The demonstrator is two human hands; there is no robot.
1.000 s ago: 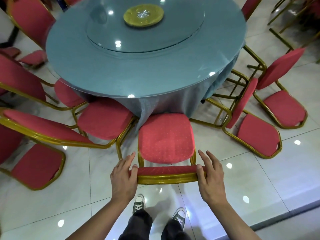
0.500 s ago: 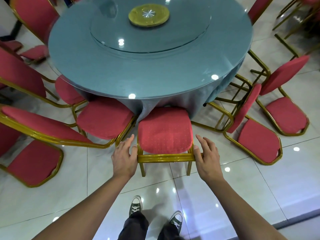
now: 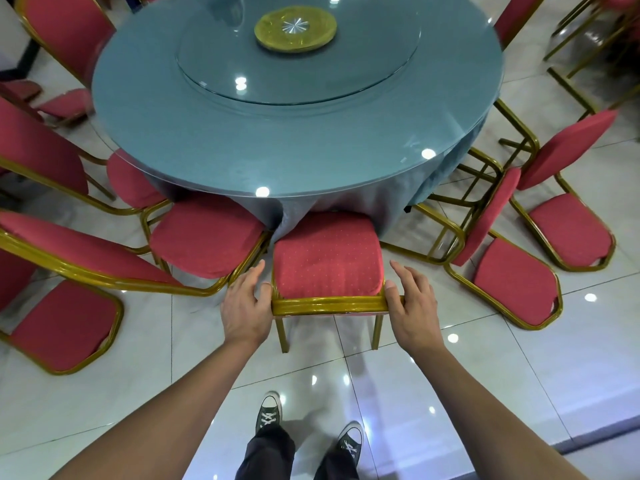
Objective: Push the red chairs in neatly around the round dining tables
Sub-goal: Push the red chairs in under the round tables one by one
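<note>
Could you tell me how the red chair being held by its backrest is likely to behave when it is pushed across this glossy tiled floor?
The chair should slide fairly easily, since the tile floor looks polished. Its thin gold metal frame suggests it is stiff and probably light. The left hand and right hand hold the backrest high up, so it may tip forward if a leg catches.

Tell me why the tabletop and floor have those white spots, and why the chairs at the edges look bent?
Head view: the spots are ceiling lights mirrored in the round glass-topped blue table and the glossy white tiled floor; the wide-angle lens curves the red gold-framed chairs near the edges; the top right corner is blurred.
</note>
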